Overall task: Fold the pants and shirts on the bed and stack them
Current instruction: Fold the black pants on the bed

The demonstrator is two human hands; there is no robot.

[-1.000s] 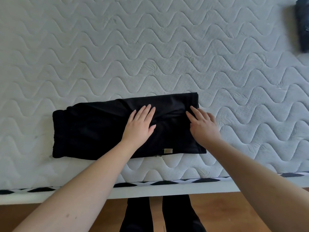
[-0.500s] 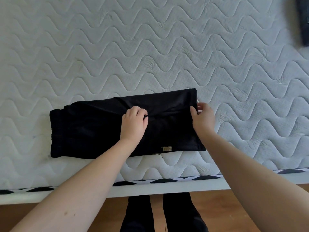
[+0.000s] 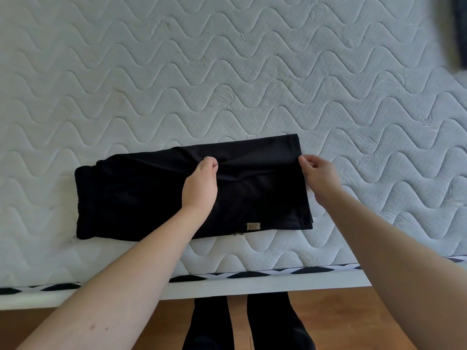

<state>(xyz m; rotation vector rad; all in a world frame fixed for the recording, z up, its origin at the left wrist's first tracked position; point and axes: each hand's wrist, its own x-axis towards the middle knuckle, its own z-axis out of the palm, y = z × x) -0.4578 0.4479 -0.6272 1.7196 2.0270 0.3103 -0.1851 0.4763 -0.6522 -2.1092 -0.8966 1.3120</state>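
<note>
Nearest, at the bottom edge, the person's dark-clad legs (image 3: 247, 324) stand on a brown wooden floor (image 3: 328, 319), just in front of the bed (image 3: 227, 72). The bed's near edge shows a white frame and a black-and-white patterned band; above it lies the bare white mattress quilted in wavy lines.

Both bare forearms reach over that edge to the black pants (image 3: 141, 193), which lie folded into a long strip close to the near edge of the mattress, running left to right. A small tan label (image 3: 253, 226) shows on the pants' near edge, right of middle.

The left hand (image 3: 201, 185) rests over the middle of the strip, its fingers curled down and pinching a ridge of the top layer of cloth. The right hand (image 3: 319, 173) is at the strip's right end, fingers and thumb gripping the upper part of that end edge. The cloth between the two hands shows soft creases.

Farthest off, at the top right corner, a dark, blurred thing (image 3: 458, 31) lies on the mattress, well apart from the pants; what it is cannot be told.
</note>
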